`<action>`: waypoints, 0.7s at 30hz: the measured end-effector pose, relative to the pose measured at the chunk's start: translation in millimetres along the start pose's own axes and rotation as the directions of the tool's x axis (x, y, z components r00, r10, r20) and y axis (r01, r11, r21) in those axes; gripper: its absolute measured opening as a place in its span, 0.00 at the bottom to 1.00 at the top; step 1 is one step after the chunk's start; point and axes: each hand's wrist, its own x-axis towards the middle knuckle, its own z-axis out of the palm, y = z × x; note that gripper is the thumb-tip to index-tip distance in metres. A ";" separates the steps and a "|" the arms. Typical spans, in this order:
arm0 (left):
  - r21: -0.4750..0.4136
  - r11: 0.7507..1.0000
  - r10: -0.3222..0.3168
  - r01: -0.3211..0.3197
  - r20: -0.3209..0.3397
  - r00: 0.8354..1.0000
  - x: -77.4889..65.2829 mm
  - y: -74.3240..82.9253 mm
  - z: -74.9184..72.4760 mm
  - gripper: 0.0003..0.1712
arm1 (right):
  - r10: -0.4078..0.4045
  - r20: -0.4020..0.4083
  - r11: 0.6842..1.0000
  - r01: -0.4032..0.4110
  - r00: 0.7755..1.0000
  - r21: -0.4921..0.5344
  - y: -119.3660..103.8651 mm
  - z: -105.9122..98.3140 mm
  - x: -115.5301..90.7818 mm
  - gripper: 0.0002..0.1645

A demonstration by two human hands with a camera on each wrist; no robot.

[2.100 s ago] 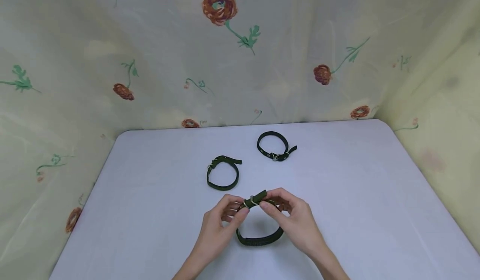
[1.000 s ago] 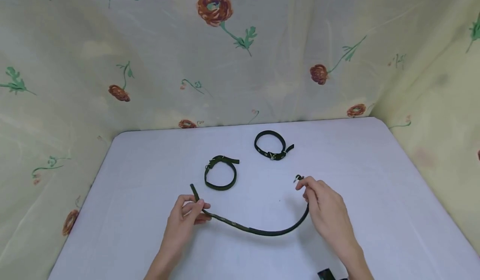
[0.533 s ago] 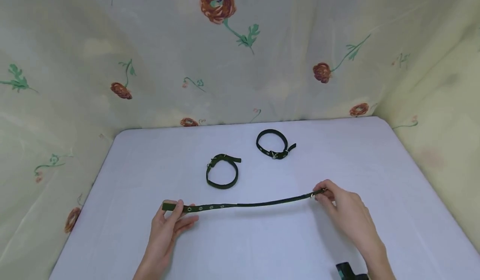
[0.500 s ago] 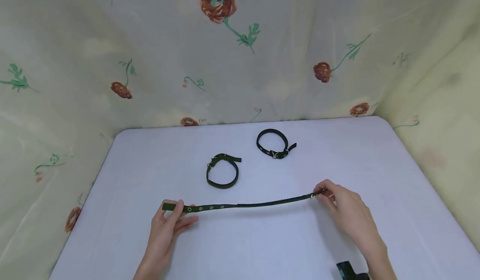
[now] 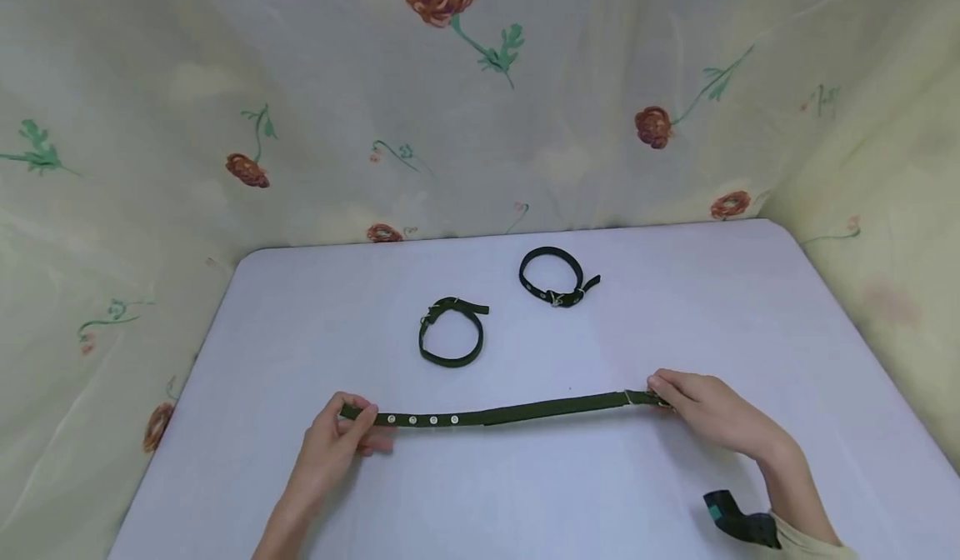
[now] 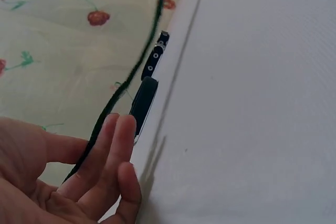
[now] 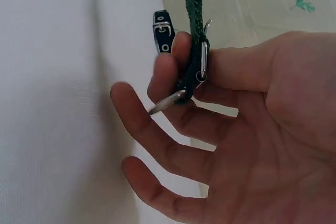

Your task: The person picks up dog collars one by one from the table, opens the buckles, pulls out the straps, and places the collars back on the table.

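Note:
A dark green collar (image 5: 555,408) is stretched out nearly straight between both hands, just over the table, its metal eyelets toward the left end. My left hand (image 5: 330,439) pinches the plain tip between thumb and fingers. My right hand (image 5: 712,410) pinches the buckle end; in the right wrist view the metal buckle (image 7: 168,102) and rings show by the thumb and forefinger, while the other fingers spread apart. Beyond the stretched strap lie two buckled collars in loops: a green one (image 5: 452,364) and a darker one (image 5: 551,251) farther back, to the right.
The white-covered table (image 5: 225,460) has a far edge with rounded corners. A flower-printed curtain (image 5: 525,152) hangs behind it and along both sides. A black strap-like piece (image 5: 738,522) sits beside the right wrist, near a pale sleeve (image 5: 810,543).
The collar was a closed loop in both hands; it came undone and was drawn out straight as the hands moved apart. Lately its flat face has turned toward the head camera.

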 end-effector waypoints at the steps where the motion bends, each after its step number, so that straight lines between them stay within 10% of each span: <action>1: -0.001 1.000 -0.008 0.008 0.006 1.000 1.1 0.1 -0.9 0.14 | 0.004 -0.010 1.000 -0.004 1.000 -0.006 0.0 -0.2 1.6 0.25; 10: 0.193 0.980 0.037 -0.039 0.014 0.999 8.0 1.2 -3.5 0.15 | 0.033 -0.180 0.997 -0.046 0.983 -0.068 6.1 5.0 15.4 0.16; 21: 0.457 0.881 0.119 -0.119 0.029 0.992 2.8 -4.3 -1.5 0.14 | 0.088 -0.214 0.986 -0.116 0.973 -0.123 3.5 22.6 8.9 0.17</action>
